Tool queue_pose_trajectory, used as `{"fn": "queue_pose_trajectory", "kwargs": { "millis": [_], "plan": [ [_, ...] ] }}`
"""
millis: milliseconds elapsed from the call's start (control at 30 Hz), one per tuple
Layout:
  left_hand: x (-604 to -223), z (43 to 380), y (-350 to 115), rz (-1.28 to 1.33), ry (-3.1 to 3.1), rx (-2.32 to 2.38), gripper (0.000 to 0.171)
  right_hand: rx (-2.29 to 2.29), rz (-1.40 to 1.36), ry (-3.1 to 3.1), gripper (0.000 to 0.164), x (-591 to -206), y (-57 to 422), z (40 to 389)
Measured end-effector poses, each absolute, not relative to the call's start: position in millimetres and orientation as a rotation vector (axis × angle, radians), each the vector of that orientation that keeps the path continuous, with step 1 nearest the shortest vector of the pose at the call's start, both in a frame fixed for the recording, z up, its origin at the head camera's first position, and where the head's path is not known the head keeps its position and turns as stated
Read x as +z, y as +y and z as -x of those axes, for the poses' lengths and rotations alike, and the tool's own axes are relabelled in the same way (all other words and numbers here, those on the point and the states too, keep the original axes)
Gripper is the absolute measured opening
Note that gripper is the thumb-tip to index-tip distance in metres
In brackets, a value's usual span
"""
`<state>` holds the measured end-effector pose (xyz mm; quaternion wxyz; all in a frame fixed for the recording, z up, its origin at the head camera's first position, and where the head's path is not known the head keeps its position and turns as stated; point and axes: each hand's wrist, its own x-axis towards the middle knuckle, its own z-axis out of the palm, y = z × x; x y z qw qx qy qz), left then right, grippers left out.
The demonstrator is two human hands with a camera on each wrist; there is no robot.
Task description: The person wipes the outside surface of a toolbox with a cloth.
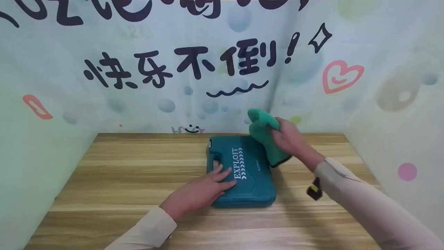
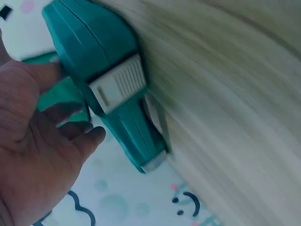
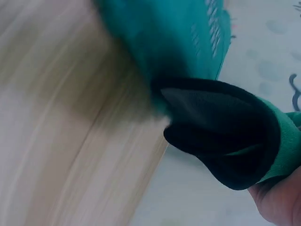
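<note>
A teal plastic tool case [image 1: 258,189] marked EXPLOIT lies flat on the table, its handle side to the left. My left hand [image 1: 199,191] rests on its lid by the handle, fingers spread. From the left wrist, a pale latch [image 2: 120,84] shows on the case's side beside the left fingers. My right hand [image 1: 291,139] grips a green mitt [image 1: 262,130] over the case's far right corner. Seen from the right wrist, the mitt's black-edged opening [image 3: 221,127] gapes towards the camera, with only part of the right hand [image 3: 282,200] visible behind it.
The wood-grain table [image 1: 138,173] ends at a printed backdrop [image 1: 166,104] close behind the case. Pale side walls [image 1: 402,139] flank the table. A small dark block [image 1: 314,190] hangs at the right sleeve's cuff.
</note>
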<state>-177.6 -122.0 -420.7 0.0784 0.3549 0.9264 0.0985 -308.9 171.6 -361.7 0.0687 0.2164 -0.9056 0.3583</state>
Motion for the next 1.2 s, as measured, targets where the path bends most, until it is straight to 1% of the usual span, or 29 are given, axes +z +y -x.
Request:
{"fn": "queue_pose_trajectory", "kwargs": {
  "millis": [133, 233, 333, 367, 400, 500, 567, 667, 867, 1133, 1200],
  "plan": [
    [-424.3, 172.0, -114.0, -1.111, 2.783, 0.188, 0.062, 1.102, -0.660, -2.755, 0.017, -366.2, 129.7, 307.9],
    [-428.0, 169.6, -110.0, -1.180, 2.818, 0.100, 0.062, 1.025, -0.739, -2.777, 0.024, -376.1, 98.7, 304.2],
    [-430.5, 167.9, -108.3, -1.265, 2.842, 0.036, 0.059, 0.909, -0.868, -2.811, 0.031, -388.9, 70.3, 299.8],
    [-431.1, 167.5, -108.3, -1.282, 2.840, 0.028, 0.058, 0.868, -0.920, -2.826, 0.031, -393.3, 62.2, 298.1],
    [-431.8, 167.4, -108.4, -1.289, 2.833, 0.034, 0.057, 0.821, -0.975, -2.848, 0.031, -397.5, 54.8, 296.9],
    [-432.9, 167.6, -110.2, -1.257, 2.779, 0.106, 0.060, 0.725, -1.142, -2.908, 0.038, -407.5, 39.3, 293.7],
    [-433.6, 167.9, -111.9, -1.238, 2.741, 0.141, 0.063, 0.680, -1.232, -2.943, 0.045, -412.3, 34.4, 292.4],
    [-435.2, 167.5, -115.6, -1.245, 2.727, 0.141, 0.064, 0.612, -1.344, -2.967, 0.054, -417.7, 33.3, 290.3],
    [-437.6, 165.5, -120.6, -1.311, 2.779, 0.065, 0.061, 0.473, -1.557, -2.968, 0.058, -422.9, 37.5, 281.2],
    [-441.4, 165.6, -121.7, -1.277, 2.780, 0.160, 0.064, 0.513, -1.624, -2.999, 0.057, -413.3, 39.6, 272.0],
    [-440.7, 166.2, -122.5, -1.272, 2.782, 0.172, 0.064, 0.578, -1.646, -2.990, 0.054, -409.5, 40.3, 271.4]
  ]
}}
